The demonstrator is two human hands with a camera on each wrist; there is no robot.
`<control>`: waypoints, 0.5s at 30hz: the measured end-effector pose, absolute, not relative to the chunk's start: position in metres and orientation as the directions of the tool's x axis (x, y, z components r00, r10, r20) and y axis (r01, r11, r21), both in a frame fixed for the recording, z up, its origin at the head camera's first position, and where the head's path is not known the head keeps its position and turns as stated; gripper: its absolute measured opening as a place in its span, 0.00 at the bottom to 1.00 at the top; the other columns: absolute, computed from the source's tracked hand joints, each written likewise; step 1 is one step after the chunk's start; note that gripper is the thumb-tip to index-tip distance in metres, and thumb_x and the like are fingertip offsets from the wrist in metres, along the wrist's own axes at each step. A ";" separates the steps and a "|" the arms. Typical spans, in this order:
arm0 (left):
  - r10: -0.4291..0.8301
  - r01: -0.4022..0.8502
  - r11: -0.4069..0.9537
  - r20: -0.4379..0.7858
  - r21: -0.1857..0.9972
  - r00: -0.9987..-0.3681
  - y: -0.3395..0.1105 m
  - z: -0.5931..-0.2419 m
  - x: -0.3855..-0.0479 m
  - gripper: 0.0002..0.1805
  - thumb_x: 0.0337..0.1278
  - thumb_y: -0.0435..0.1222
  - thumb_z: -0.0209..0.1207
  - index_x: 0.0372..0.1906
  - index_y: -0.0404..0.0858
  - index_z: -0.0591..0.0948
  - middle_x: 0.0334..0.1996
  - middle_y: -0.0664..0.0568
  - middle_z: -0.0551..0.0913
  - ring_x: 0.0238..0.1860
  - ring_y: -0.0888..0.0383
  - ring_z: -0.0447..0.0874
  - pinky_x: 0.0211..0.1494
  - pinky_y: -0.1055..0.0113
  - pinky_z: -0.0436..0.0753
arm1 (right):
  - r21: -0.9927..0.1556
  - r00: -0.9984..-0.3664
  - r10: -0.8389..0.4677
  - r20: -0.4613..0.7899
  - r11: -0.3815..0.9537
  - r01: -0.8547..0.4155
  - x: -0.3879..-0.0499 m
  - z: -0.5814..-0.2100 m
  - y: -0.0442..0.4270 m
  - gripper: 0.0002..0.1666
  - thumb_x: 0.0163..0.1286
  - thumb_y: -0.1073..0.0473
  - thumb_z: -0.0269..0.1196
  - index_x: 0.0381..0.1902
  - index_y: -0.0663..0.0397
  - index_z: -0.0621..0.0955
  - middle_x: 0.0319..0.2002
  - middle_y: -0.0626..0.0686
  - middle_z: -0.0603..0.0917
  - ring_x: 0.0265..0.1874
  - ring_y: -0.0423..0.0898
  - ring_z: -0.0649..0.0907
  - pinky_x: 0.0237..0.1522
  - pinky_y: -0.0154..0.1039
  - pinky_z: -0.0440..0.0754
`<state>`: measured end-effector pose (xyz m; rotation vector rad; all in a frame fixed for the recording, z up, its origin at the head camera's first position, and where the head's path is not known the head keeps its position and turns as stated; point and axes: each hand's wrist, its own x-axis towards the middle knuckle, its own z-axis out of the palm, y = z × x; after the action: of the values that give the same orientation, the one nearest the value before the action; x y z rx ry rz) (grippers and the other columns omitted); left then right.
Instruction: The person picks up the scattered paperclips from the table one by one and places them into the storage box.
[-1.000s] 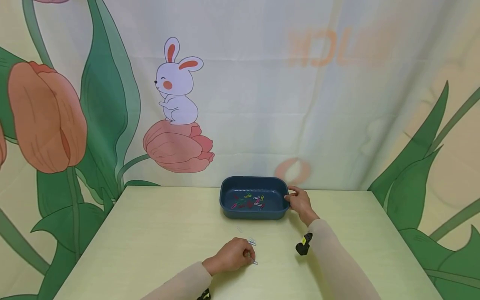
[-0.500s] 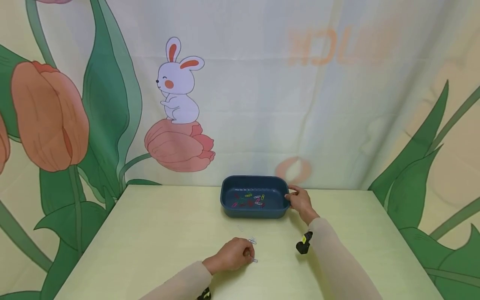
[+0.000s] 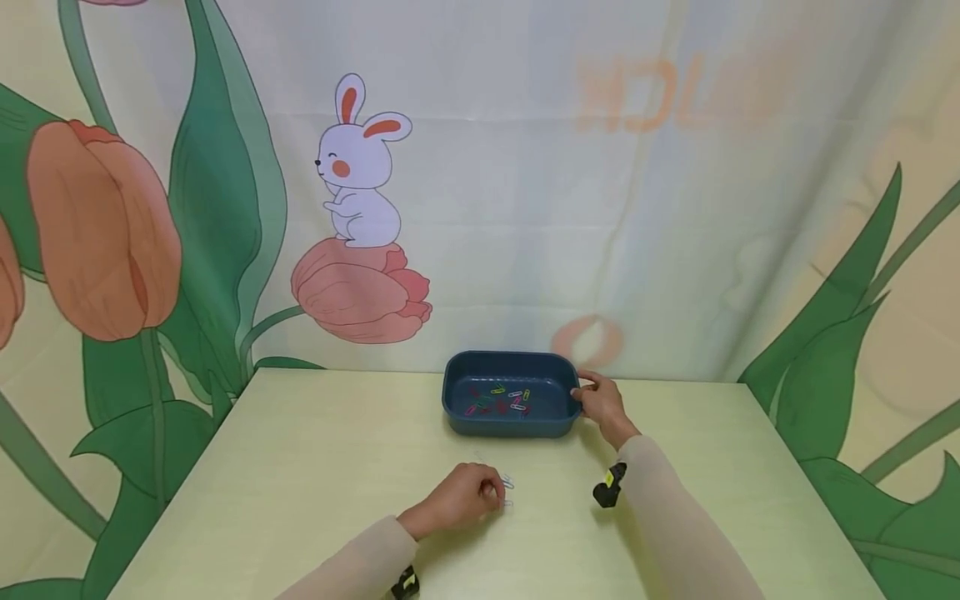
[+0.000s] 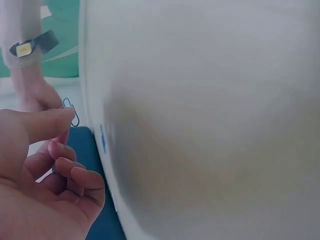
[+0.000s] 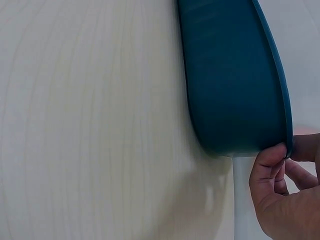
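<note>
My left hand (image 3: 463, 498), raised a little over the table, pinches a paper clip (image 4: 75, 118) between thumb and forefinger. The clip looks blue in the left wrist view, and its near end is hidden by the fingertips. With fingers and thumb on the rim, my right hand (image 3: 602, 408) holds the right end of a dark blue plastic tray (image 5: 235, 90). Inside the tray lie several coloured paper clips (image 3: 501, 406), among them red, yellow, green, pink and white ones. Just beyond the left hand, pale paper clips (image 3: 508, 481) lie on the table, partly bunched together.
The light wooden table (image 3: 337, 450) reaches back to a printed curtain (image 3: 510, 208) with tulips and a rabbit. The tray stands at the table's far edge against the curtain. A faint clip (image 3: 480, 456) lies between tray and left hand.
My left hand has lifted slightly and shifted away from me, with the paper clip in its fingers. The right hand and the tray have stayed in place.
</note>
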<state>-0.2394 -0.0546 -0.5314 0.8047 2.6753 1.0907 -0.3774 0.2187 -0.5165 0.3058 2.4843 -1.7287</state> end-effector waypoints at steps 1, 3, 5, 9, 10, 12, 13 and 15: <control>0.521 0.424 0.592 0.075 0.686 -0.850 -0.055 -0.530 -0.241 0.07 0.52 0.26 0.59 0.29 0.40 0.83 0.23 0.61 0.72 0.27 0.68 0.66 0.33 0.75 0.66 | -0.916 -0.975 0.108 -0.196 0.334 0.222 -0.377 -0.516 0.219 0.28 0.73 0.60 0.57 0.69 0.47 0.71 0.48 0.55 0.76 0.34 0.44 0.79 0.36 0.37 0.82; 0.503 0.416 0.590 0.087 0.692 -0.860 -0.057 -0.526 -0.243 0.05 0.54 0.28 0.62 0.29 0.40 0.84 0.22 0.61 0.70 0.27 0.68 0.64 0.32 0.75 0.65 | -0.918 -0.975 0.109 -0.192 0.331 0.218 -0.377 -0.516 0.218 0.28 0.73 0.60 0.57 0.70 0.47 0.71 0.48 0.56 0.76 0.34 0.45 0.79 0.37 0.38 0.82; 0.489 0.410 0.584 0.099 0.700 -0.867 -0.058 -0.524 -0.245 0.03 0.55 0.31 0.64 0.30 0.41 0.83 0.22 0.61 0.68 0.26 0.68 0.63 0.31 0.75 0.64 | -0.921 -0.977 0.108 -0.185 0.329 0.211 -0.376 -0.516 0.218 0.28 0.73 0.59 0.57 0.70 0.48 0.70 0.49 0.57 0.77 0.35 0.45 0.80 0.38 0.39 0.83; 0.474 0.406 0.578 0.113 0.708 -0.873 -0.060 -0.520 -0.245 0.03 0.56 0.32 0.65 0.29 0.42 0.83 0.21 0.61 0.68 0.23 0.68 0.63 0.30 0.75 0.63 | -0.922 -0.974 0.107 -0.200 0.314 0.224 -0.374 -0.517 0.217 0.28 0.73 0.60 0.57 0.70 0.48 0.70 0.49 0.57 0.77 0.39 0.48 0.81 0.42 0.43 0.83; 0.468 0.403 0.578 0.116 0.710 -0.876 -0.060 -0.520 -0.245 0.03 0.56 0.32 0.65 0.29 0.42 0.83 0.21 0.61 0.67 0.23 0.68 0.63 0.30 0.75 0.63 | -0.922 -0.973 0.104 -0.204 0.313 0.227 -0.374 -0.518 0.217 0.28 0.73 0.60 0.57 0.70 0.48 0.70 0.49 0.57 0.77 0.39 0.49 0.81 0.43 0.44 0.83; 0.457 0.399 0.581 0.121 0.709 -0.881 -0.061 -0.518 -0.245 0.03 0.56 0.32 0.65 0.29 0.43 0.83 0.21 0.61 0.67 0.23 0.68 0.63 0.30 0.75 0.63 | -0.921 -0.972 0.110 -0.207 0.312 0.231 -0.373 -0.518 0.216 0.28 0.73 0.60 0.57 0.70 0.48 0.70 0.49 0.57 0.77 0.40 0.50 0.81 0.44 0.45 0.83; 0.455 0.394 0.581 0.118 0.712 -0.883 -0.061 -0.517 -0.245 0.03 0.56 0.32 0.65 0.29 0.43 0.83 0.21 0.60 0.67 0.23 0.68 0.63 0.29 0.75 0.63 | -0.921 -0.972 0.110 -0.208 0.312 0.232 -0.372 -0.517 0.216 0.28 0.73 0.60 0.57 0.70 0.48 0.70 0.48 0.57 0.77 0.40 0.50 0.81 0.44 0.45 0.83; 0.439 0.376 0.588 0.108 0.716 -0.892 -0.062 -0.513 -0.248 0.03 0.56 0.32 0.64 0.29 0.43 0.83 0.21 0.60 0.67 0.23 0.68 0.63 0.29 0.75 0.62 | -0.921 -0.973 0.107 -0.204 0.316 0.228 -0.372 -0.515 0.216 0.28 0.73 0.60 0.57 0.70 0.49 0.70 0.48 0.57 0.78 0.41 0.50 0.81 0.43 0.44 0.83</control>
<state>-0.2475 -0.0623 -0.5131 0.7016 2.7275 1.1998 -0.3719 0.2161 -0.5155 0.3149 2.4608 -1.7504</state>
